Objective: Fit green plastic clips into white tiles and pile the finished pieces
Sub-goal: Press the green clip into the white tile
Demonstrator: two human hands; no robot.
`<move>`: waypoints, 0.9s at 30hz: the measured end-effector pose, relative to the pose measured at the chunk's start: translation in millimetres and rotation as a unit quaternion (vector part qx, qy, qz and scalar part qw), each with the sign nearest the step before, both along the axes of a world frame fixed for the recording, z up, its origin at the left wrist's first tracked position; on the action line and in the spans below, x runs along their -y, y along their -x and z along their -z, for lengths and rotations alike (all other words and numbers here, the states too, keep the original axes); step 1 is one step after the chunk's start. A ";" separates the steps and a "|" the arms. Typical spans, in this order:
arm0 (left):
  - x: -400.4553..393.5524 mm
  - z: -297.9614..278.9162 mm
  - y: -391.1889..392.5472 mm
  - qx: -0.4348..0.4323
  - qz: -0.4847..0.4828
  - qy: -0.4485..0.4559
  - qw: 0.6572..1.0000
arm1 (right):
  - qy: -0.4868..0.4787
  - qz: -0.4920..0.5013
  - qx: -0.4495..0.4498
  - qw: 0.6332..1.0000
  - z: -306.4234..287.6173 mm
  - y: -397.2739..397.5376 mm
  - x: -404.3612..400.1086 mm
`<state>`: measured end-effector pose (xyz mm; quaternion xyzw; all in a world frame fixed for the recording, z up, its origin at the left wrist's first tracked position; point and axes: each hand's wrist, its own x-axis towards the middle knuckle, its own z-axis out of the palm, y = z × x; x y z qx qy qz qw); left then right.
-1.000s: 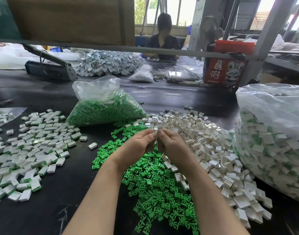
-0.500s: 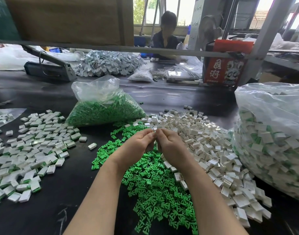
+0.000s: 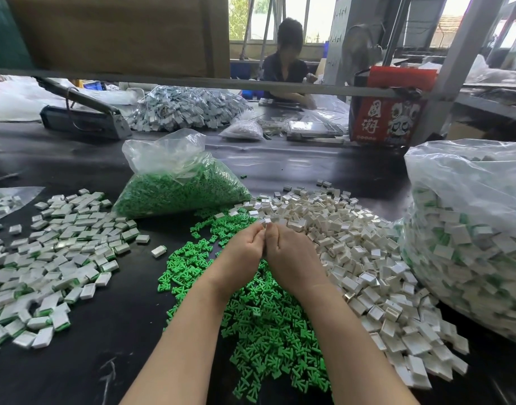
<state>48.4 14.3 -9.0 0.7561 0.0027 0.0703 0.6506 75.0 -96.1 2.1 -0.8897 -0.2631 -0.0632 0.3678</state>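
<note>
Hardly anything has shifted: both hands stay together. Two bags, one of finished pieces (image 3: 467, 252), one of clips (image 3: 177, 191); three loose heaps; left hand (image 3: 245, 249) and right hand (image 3: 288, 252) pinch seemingly one white tile (image 3: 267, 220).

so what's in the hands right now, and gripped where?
A small white tile, pinched between the fingertips of the left hand and right hand. Only its top edge shows; any clip in it can't be told.

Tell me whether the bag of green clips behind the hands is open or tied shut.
Open: the bag of green clips has a loose, crumpled mouth standing up, with no knot or tie visible.
</note>
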 end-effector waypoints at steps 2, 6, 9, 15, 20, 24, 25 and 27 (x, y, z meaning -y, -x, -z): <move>0.6 -0.7 0.6 -0.002 -0.005 -0.004 1.000 | -0.003 0.003 0.001 1.000 1.7 -1.3 0.0; 1.2 -0.1 0.1 -0.009 -0.007 -0.020 1.000 | 0.000 0.007 0.005 1.000 3.5 -1.9 0.3; 0.3 1.4 -1.0 -0.010 -0.002 -0.019 1.000 | 0.004 0.013 0.011 1.000 4.0 -2.3 -0.1; -4.3 0.8 0.8 0.001 0.019 0.014 1.000 | -0.045 -0.007 -0.037 0.998 -0.1 -3.9 1.7; -8.7 -5.5 2.0 0.004 0.038 0.027 0.999 | -0.124 -0.052 -0.137 0.981 -6.8 -11.9 13.2; -8.0 -2.3 1.6 0.010 0.037 0.011 0.999 | -0.124 -0.050 -0.122 0.983 -7.9 -11.5 17.6; -7.8 -1.6 1.1 0.012 0.038 0.017 0.999 | -0.123 -0.046 -0.116 0.985 -7.6 -10.9 16.9; -7.8 -1.5 0.6 0.015 0.037 0.027 0.999 | -0.123 -0.041 -0.103 0.986 -6.0 -9.4 13.8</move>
